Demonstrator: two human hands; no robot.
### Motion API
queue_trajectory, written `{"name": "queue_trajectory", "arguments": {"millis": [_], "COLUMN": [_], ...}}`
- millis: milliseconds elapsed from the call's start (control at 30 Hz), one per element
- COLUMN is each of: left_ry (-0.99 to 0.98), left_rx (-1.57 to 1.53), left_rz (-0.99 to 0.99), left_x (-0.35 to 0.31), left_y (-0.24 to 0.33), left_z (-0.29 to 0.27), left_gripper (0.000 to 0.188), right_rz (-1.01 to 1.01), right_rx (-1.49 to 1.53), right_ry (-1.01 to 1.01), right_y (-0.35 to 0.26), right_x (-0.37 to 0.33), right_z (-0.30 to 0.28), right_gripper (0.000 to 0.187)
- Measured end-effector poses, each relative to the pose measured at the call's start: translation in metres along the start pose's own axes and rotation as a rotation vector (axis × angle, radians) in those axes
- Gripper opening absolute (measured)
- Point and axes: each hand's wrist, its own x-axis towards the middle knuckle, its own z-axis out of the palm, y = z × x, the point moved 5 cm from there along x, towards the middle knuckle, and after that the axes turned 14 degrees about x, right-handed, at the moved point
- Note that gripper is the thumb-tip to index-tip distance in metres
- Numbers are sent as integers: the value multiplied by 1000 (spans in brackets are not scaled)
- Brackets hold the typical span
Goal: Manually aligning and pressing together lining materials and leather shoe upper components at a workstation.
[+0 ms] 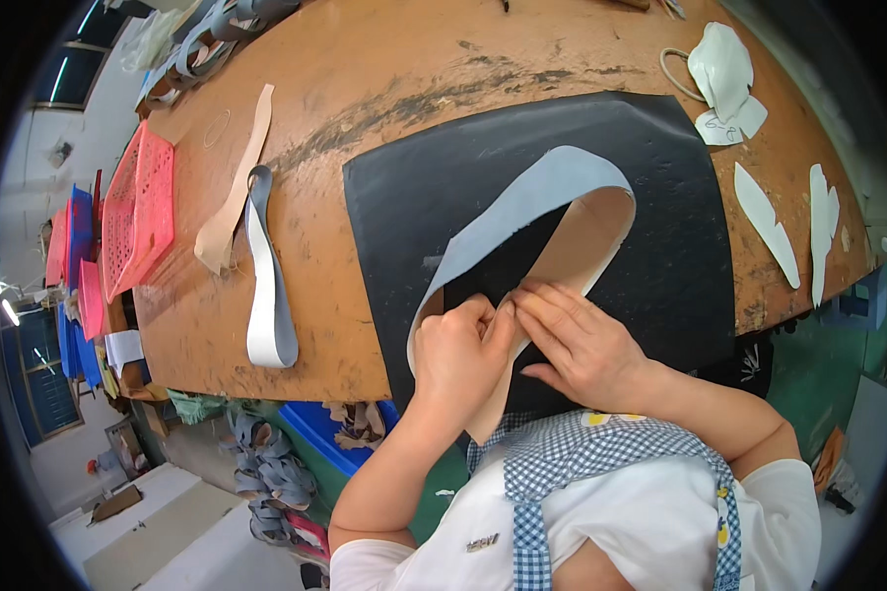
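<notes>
Grey-and-tan leather-like looped strip (508, 207) slants away rightward over black flat mat (675, 217); my left hand (460, 345) pinches near part, right hand (583, 345) lies flat-fingered, thumb apart. White-and-grey narrow loop (262, 305) left of mat.

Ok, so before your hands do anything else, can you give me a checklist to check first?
1. Both hands at the long strip: ok, the left hand and right hand meet at it.
2. Mat underneath: ok, the black mat is below the strip.
3. Strip lying flat: not ok, it bends round in a loop.
4. Strip stuck to itself: cannot tell, the hands cover that spot.
5. Smaller looped strip out of the way: ok, it lies on the table, left of the mat.
6. White cut-out shapes clear of the strip: ok, they're over to the right.
</notes>
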Motion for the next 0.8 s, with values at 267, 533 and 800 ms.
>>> {"name": "queue_trajectory", "arguments": {"millis": [267,533,800], "left_ry": [152,99,-4], "left_rx": [-111,-74,-7], "left_rz": [-30,-39,-48], "left_x": [-48,-48,-41], "left_y": [-14,-23,-22], "left_z": [-5,-7,-10], "left_gripper": [15,21,25], "right_rz": [-7,39,21], "right_rx": [-36,-131,-139], "right_ry": [-46,-33,-30], "right_y": [-5,-7,-11], "right_x": [4,3,7], "right_z": [1,6,8], "right_gripper": [64,61,61]}}
